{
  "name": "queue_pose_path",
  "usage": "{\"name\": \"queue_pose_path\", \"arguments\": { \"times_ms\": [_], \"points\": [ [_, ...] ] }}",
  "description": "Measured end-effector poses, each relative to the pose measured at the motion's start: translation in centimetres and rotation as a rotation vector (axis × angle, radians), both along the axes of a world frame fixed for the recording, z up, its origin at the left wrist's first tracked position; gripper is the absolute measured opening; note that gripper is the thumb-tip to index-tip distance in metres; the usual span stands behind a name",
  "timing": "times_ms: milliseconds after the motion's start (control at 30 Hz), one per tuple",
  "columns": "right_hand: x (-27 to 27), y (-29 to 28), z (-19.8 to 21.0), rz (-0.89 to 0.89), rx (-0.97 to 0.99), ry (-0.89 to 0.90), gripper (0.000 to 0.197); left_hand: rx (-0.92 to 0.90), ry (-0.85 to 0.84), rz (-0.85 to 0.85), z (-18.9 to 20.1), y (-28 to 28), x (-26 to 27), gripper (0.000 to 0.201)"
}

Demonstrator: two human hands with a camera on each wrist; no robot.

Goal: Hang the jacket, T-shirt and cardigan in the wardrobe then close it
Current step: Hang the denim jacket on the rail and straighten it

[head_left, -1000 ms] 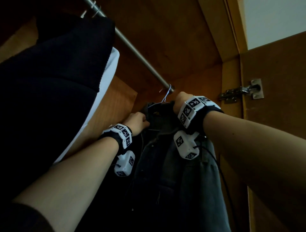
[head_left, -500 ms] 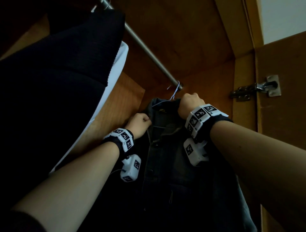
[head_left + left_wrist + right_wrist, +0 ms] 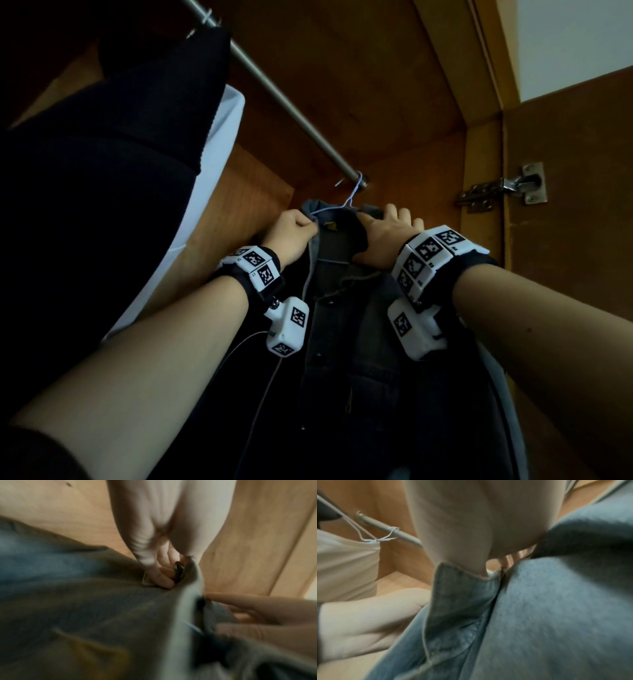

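A dark denim jacket (image 3: 359, 359) hangs on a thin wire hanger (image 3: 350, 197) hooked at the right end of the metal rail (image 3: 291, 106). My left hand (image 3: 294, 233) pinches the jacket's left front edge just under the collar; a metal button (image 3: 178, 572) shows beside the fingers (image 3: 163, 580). My right hand (image 3: 387, 236) lies on the right collar and shoulder with its fingers stretched out and the thumb spread below. The black cardigan (image 3: 137, 144) and the white T-shirt (image 3: 219, 144) hang further left on the same rail.
The wardrobe's wooden side wall (image 3: 428, 178) stands close behind the jacket. The open door (image 3: 575, 240) is on the right, held by a metal hinge (image 3: 503, 186). A stretch of bare rail separates the T-shirt from the jacket.
My right hand went from a fist at the hanger's neck to spread fingers on the collar. My left hand rose to the collar's left edge. The jacket now faces me more squarely.
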State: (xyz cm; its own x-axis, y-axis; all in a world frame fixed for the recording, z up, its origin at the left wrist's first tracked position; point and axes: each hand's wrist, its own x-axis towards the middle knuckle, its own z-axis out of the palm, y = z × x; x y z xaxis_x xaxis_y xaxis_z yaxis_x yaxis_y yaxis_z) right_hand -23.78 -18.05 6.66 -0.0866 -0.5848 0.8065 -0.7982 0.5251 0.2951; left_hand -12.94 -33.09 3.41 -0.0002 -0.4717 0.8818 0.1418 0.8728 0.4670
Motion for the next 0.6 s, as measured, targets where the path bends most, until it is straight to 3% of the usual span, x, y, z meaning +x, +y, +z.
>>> {"name": "queue_pose_path", "arguments": {
  "times_ms": [133, 267, 367, 467, 600],
  "points": [
    [-0.9, -1.3, -1.7, -0.103, -0.003, 0.080, 0.059, 0.063, -0.167, 0.080, -1.9, -0.7, -1.4, 0.021],
    [-0.4, -1.3, -3.6, -0.102, 0.018, -0.018, 0.058, 0.085, -0.351, 0.094, -4.3, -0.4, -1.2, 0.018],
    [0.7, 0.6, -4.0, -0.039, -0.145, -0.078, 0.060, 0.092, -0.430, 0.153, -5.1, 0.5, -0.4, 0.027],
    [1.3, 3.0, -3.8, 0.099, -0.474, -0.124, 0.048, 0.137, -0.395, 0.182, -5.1, 1.6, 0.2, 0.033],
    [1.3, 5.8, -2.4, 0.147, -0.434, -0.483, 0.046, 0.223, -0.206, 0.173, -4.2, 3.6, 1.0, 0.030]
  ]
}}
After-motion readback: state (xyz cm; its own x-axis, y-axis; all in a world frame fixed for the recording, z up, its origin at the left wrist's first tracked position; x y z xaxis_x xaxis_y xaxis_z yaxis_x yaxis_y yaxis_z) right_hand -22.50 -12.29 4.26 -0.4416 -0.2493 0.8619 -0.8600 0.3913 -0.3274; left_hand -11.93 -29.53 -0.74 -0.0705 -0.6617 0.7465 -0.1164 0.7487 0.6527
